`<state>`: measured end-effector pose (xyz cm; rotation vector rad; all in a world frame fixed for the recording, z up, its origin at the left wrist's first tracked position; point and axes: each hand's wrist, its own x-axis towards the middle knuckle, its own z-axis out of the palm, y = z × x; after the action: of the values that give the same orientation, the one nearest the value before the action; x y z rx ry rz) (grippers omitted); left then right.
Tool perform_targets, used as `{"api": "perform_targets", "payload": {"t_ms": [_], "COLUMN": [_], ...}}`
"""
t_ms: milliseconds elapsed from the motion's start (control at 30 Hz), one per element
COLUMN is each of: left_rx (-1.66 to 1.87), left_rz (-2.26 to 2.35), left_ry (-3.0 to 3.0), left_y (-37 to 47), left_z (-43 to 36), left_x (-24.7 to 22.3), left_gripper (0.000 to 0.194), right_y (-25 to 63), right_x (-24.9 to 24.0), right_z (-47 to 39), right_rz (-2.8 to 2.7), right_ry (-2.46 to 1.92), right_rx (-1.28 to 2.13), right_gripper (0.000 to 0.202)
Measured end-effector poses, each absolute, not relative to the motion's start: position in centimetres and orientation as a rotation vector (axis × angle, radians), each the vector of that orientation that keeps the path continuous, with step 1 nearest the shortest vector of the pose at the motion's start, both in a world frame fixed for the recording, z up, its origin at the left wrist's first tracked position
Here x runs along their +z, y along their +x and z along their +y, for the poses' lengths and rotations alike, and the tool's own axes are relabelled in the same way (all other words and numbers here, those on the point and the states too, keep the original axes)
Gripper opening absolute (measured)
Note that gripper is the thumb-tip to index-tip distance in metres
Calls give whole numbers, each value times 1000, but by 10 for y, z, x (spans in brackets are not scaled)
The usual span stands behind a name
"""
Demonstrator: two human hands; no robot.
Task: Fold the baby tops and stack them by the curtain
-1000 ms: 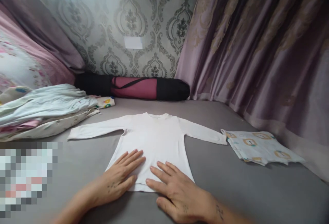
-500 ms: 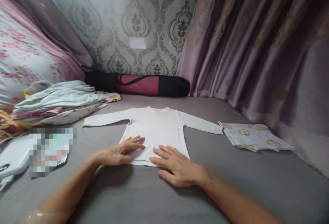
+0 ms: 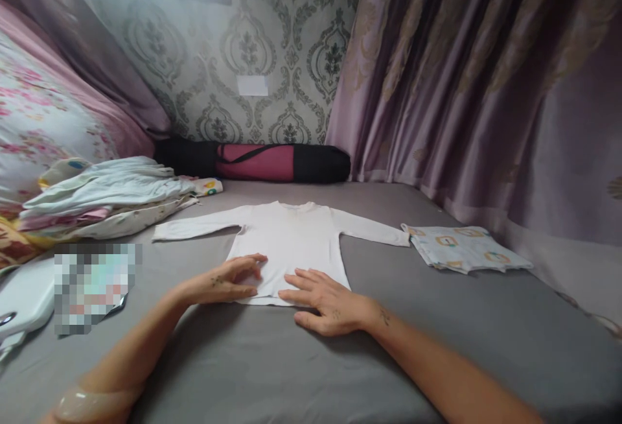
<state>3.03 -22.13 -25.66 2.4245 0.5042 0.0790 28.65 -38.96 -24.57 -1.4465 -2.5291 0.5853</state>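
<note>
A small white long-sleeved shirt [image 3: 294, 236] lies spread on the grey bed sheet [image 3: 272, 372], its neck away from me and both sleeves stretched out sideways. My left hand [image 3: 230, 279] rests at the lower left corner of the shirt, fingers a little bent and thumb apart. On the lower right part by the hem lies my right hand [image 3: 325, 301], palm down with its fingers spread. Neither hand grips the cloth visibly. Just past the right sleeve's cuff is a folded patterned cloth [image 3: 469, 249], white with orange and blue prints.
A heap of clothes [image 3: 111, 190] sits at the left beside a floral pillow [image 3: 34, 106]. Nearer me are a white device [image 3: 26, 294] with a cable and a blurred-out object [image 3: 100, 288]. A black and maroon roll bag [image 3: 255, 161] lies along the wall; curtains [image 3: 437, 74] hang at right.
My left fingers have bent more, and the left thumb has moved up onto the hem. The right hand remains flat on the shirt. The view has shifted slightly.
</note>
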Motion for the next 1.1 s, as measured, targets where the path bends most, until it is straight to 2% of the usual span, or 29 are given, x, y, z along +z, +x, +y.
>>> {"api": "perform_targets", "payload": {"t_ms": [133, 567, 1100], "left_rx": [52, 25, -26], "left_rz": [540, 607, 595], "left_ry": [2439, 2379, 2333], "left_y": [26, 27, 24], "left_z": [-216, -219, -213], "left_x": [-258, -259, -258], "left_gripper": [61, 64, 59], "right_y": [287, 287, 288], "right_x": [-247, -246, -249], "right_z": [-390, -390, -387], "right_rz": [-2530, -2537, -2517], "right_ry": [-1439, -1455, -1457], "right_rx": [571, 576, 613], "right_gripper": [54, 54, 54]}}
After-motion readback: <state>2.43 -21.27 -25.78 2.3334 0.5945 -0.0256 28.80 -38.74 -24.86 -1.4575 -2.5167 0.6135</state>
